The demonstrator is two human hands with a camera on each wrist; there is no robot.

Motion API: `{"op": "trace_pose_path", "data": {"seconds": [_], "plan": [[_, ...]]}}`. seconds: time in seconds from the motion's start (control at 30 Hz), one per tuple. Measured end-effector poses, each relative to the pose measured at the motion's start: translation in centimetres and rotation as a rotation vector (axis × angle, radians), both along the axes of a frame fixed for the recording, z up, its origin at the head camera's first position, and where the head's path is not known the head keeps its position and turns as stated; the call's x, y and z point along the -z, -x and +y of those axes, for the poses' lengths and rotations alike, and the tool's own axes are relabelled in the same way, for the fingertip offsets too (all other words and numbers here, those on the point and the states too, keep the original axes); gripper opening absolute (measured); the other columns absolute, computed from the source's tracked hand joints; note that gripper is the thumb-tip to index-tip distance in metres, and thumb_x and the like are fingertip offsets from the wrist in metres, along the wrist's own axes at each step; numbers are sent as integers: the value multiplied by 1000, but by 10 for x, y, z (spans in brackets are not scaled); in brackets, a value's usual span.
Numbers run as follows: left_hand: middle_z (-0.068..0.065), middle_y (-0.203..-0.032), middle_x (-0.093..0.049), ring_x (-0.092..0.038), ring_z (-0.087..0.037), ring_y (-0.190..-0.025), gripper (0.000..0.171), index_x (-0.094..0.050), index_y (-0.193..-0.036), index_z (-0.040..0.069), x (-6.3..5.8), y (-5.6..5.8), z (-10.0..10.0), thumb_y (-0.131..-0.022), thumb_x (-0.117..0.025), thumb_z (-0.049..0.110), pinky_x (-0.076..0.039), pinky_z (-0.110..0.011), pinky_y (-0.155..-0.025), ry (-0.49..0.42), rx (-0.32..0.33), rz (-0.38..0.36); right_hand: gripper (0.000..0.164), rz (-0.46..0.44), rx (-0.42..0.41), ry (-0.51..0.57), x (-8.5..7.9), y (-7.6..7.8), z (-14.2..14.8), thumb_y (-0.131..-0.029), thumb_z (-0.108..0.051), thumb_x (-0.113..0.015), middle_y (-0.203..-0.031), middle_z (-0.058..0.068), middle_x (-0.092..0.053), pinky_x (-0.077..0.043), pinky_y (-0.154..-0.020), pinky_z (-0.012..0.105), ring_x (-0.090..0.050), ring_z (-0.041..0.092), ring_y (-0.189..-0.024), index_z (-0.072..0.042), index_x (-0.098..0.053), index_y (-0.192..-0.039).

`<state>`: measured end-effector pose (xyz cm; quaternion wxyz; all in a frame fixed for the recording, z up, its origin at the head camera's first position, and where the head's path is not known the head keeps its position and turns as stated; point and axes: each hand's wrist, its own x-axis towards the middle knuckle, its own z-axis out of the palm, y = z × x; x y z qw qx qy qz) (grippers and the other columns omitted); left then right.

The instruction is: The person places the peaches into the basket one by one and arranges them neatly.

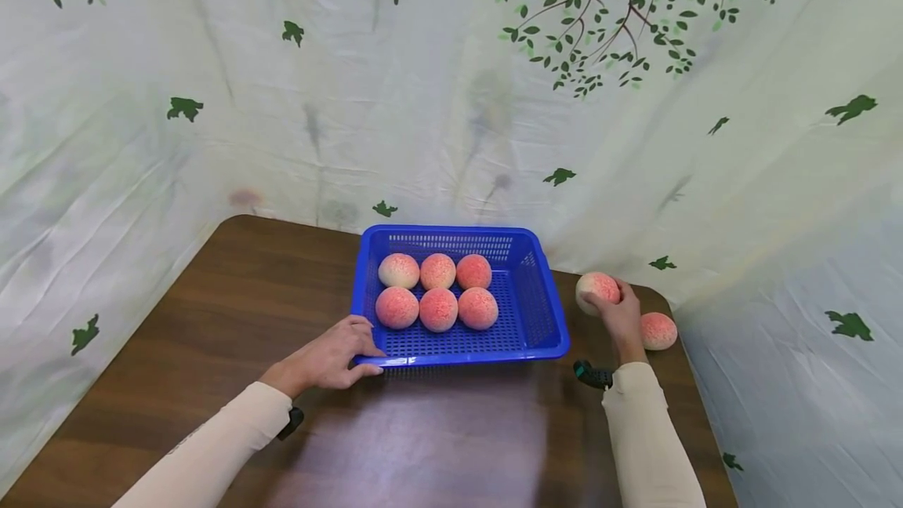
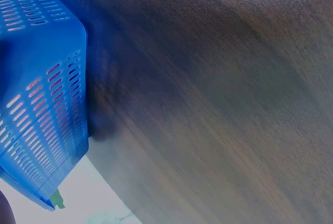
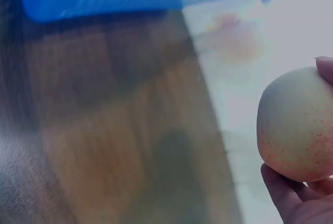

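Observation:
My right hand grips a pale peach with red speckles, to the right of a blue plastic basket. In the right wrist view the thumb and fingers lie around the held peach, which shows its pale side. My left hand holds the basket's near left corner, thumb below the rim and fingers over it. Inside the basket, several peaches sit in two rows towards the left. Another peach rests on the table just right of my right wrist.
A brown wooden table carries everything. Behind it and along both sides hangs a pale cloth printed with leaves and branches. The basket's slotted side wall fills the left of the left wrist view.

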<state>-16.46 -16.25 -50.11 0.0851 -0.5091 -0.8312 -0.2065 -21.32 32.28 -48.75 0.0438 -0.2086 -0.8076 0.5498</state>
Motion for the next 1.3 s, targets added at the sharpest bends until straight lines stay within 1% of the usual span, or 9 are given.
{"op": "trace_pose_path", "data": {"seconds": [0.17, 0.27, 0.4, 0.53, 0.77, 0.93, 1.03, 1.2, 1.3], "plan": [[7, -78, -71, -53, -13, -78, 18, -77, -89, 8, -1, 0, 0, -82, -72, 23, -41, -40, -87, -3, 3, 0, 84, 43, -29, 14, -16, -2, -8, -83, -33, -76, -148, 11, -39, -32, -109, 46, -40, 28, -128, -11, -30, -150], [7, -77, -71, -53, -13, -78, 17, -77, -89, 7, -1, 0, 0, -82, -72, 23, -42, -40, -87, -6, 4, -2, 80, 72, -56, 70, -25, -5, -13, -85, -32, -75, -146, 11, -41, -34, -107, 43, -41, 25, -126, -11, -32, -149], [6, -78, -71, -54, -13, -79, 18, -77, -90, 7, -2, 0, 0, -83, -71, 23, -41, -41, -88, 4, -1, -11, 75, 100, -120, 167, -37, -10, -23, -86, -30, -74, -141, 9, -44, -42, -98, 29, -45, 19, -119, -10, -35, -146], [6, -79, -71, -54, -13, -79, 18, -77, -90, 7, -1, 1, 1, -83, -71, 23, -41, -41, -88, 7, 0, -17, 74, 116, -183, 201, -43, -12, -33, -85, -28, -74, -138, 9, -45, -46, -87, 18, -47, 17, -114, -10, -36, -145], [5, -79, -71, -55, -13, -80, 19, -77, -90, 7, 0, 1, 0, -83, -72, 23, -42, -41, -88, 1, 9, 2, 67, 168, -281, 141, -43, -11, -57, -86, -14, -73, -135, 14, -48, -45, -86, 19, -49, 14, -111, -5, -40, -143], [6, -79, -71, -54, -13, -78, 18, -77, -90, 7, 1, 1, 0, -82, -72, 23, -42, -41, -87, -4, 10, -1, 69, 170, -369, 98, -42, -12, -79, -84, -12, -74, -137, 16, -49, -44, -95, 29, -50, 24, -117, -5, -40, -144], [6, -79, -71, -54, -12, -78, 18, -77, -90, 7, 1, 1, 0, -83, -72, 23, -42, -40, -88, -1, 7, -6, 69, 174, -398, 86, -38, -13, -93, -83, -11, -75, -136, 17, -50, -44, -95, 34, -50, 28, -116, -6, -42, -143], [5, -79, -72, -54, -13, -79, 19, -77, -91, 7, 1, 1, 0, -84, -71, 23, -42, -41, -88, 7, 4, -17, 68, 180, -441, 148, -32, -14, -115, -80, -5, -77, -135, 16, -50, -46, -90, 28, -51, 27, -112, -6, -45, -141], [5, -80, -72, -54, -13, -79, 20, -77, -91, 6, 1, 1, 0, -84, -71, 24, -41, -42, -88, 12, 0, -31, 69, 179, -473, 181, -37, -19, -130, -78, -1, -77, -134, 17, -51, -47, -90, 30, -52, 27, -112, -3, -45, -140]]}}
